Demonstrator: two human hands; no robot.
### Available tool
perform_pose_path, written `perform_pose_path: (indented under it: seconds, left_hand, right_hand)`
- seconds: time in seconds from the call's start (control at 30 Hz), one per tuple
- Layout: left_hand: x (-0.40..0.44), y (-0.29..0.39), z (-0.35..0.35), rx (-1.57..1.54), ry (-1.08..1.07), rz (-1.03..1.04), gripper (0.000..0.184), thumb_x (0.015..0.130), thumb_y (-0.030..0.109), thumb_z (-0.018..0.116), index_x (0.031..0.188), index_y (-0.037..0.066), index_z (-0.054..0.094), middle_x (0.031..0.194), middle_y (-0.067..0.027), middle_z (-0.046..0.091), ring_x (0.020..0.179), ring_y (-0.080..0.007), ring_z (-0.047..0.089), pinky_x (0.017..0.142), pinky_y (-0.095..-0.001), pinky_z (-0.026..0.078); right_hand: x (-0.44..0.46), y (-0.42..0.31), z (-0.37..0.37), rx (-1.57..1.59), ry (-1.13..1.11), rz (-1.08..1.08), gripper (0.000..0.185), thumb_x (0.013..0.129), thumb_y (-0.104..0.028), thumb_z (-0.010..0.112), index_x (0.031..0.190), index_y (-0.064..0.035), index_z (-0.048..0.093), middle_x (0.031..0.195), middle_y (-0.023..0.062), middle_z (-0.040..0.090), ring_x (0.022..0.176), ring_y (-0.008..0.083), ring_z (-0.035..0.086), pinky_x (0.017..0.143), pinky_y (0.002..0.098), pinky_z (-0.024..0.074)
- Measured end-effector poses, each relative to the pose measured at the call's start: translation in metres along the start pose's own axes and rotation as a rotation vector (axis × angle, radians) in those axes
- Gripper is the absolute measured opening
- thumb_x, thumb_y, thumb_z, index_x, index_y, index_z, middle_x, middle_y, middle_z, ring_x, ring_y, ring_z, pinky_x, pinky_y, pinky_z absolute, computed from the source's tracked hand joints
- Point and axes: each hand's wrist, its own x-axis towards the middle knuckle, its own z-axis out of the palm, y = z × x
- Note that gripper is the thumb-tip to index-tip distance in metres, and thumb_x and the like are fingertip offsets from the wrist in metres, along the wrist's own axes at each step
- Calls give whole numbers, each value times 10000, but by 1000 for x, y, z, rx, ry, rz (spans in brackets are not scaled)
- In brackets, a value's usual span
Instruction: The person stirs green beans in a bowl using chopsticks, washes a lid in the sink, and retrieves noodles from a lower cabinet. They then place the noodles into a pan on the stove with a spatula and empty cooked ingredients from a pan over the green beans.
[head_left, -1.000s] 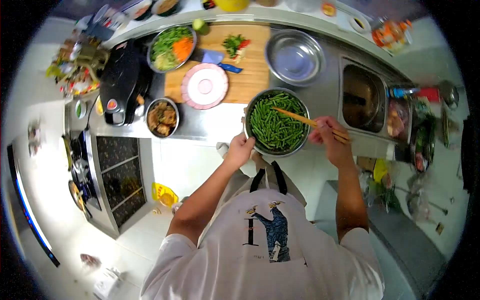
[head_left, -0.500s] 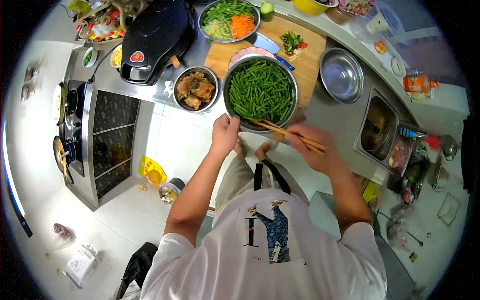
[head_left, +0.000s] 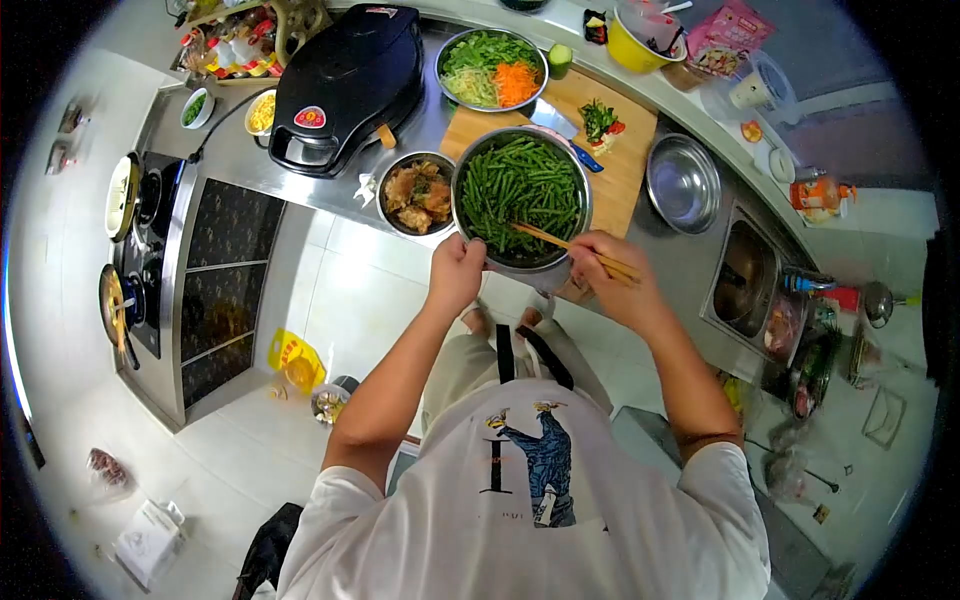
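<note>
Left hand (head_left: 460, 270): thumb over the rim, gripping the steel bowl (head_left: 528, 258) at seven o'clock.
Right hand (head_left: 612, 274): at four, clutching slim wooden chopsticks (head_left: 542, 235), tips among the beans!
Green beans (head_left: 530, 185): glossy cut sticks, heaped inside that round bowl.
Browned chunks (head_left: 418, 195): lumpy, nine o'clock.
Board (head_left: 622, 170): smooth wood, two o'clock.
Orange shreds (head_left: 515, 86): fine, bowled, twelve o'clock.

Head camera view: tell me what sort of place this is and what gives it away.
A kitchen, probably a home one. A two-burner stove, a sink set into the counter and a wooden cutting board show it.
</note>
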Motion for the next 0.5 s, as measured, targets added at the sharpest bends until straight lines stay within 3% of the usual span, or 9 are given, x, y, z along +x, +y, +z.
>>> perform_pose_path:
  seconds: [0.03, 0.1, 0.23, 0.33, 0.43, 0.5]
  left_hand:
    - [-4, 3, 0, 0, 6, -4, 198, 903, 133, 503, 827, -37, 568, 726, -67, 625, 621, -144, 598, 590, -279, 509]
    - [-6, 8, 1, -53, 32, -4, 190, 905, 124, 491, 877, -40, 583, 766, -78, 642, 628, -144, 599, 593, -278, 513]
    - [-4, -2, 8, -63, 37, 12, 199, 908, 115, 475, 912, -45, 593, 789, -82, 650, 636, -145, 603, 593, -279, 514]
    - [-6, 1, 20, 22, 124, 2, 210, 911, 111, 457, 925, -48, 594, 796, -84, 653, 640, -149, 609, 597, -279, 512]
    - [-11, 7, 28, -111, 172, 24, 213, 908, 118, 459, 918, -50, 591, 799, -87, 658, 635, -153, 611, 598, -280, 507]
    - [-11, 4, 25, 33, 120, 22, 229, 936, 96, 434, 1049, -59, 560, 946, -115, 664, 770, -196, 656, 694, -322, 565]
  right_hand:
    - [-7, -10, -3, 2, -6, 1, 137, 919, -149, 584, 975, -27, 616, 775, 55, 618, 635, 129, 568, 602, 274, 468]
    - [-13, -31, -18, 63, -13, 224, 156, 934, -131, 564, 991, -3, 632, 725, 45, 628, 645, 87, 578, 597, 225, 484]
    - [-12, -16, -16, 40, -70, 153, 162, 941, -135, 556, 982, 4, 629, 715, 41, 628, 632, 86, 569, 593, 229, 482]
    - [9, -13, -26, 75, -28, 231, 163, 943, -171, 564, 984, -19, 610, 757, 44, 616, 634, 108, 563, 589, 259, 470]
    - [13, -16, -43, 113, 17, 117, 164, 948, -170, 551, 960, -15, 605, 730, 34, 606, 614, 96, 557, 570, 252, 458]
    - [13, -37, -67, 47, 102, 175, 147, 948, -157, 543, 945, -24, 605, 703, 23, 596, 591, 86, 547, 548, 252, 451]
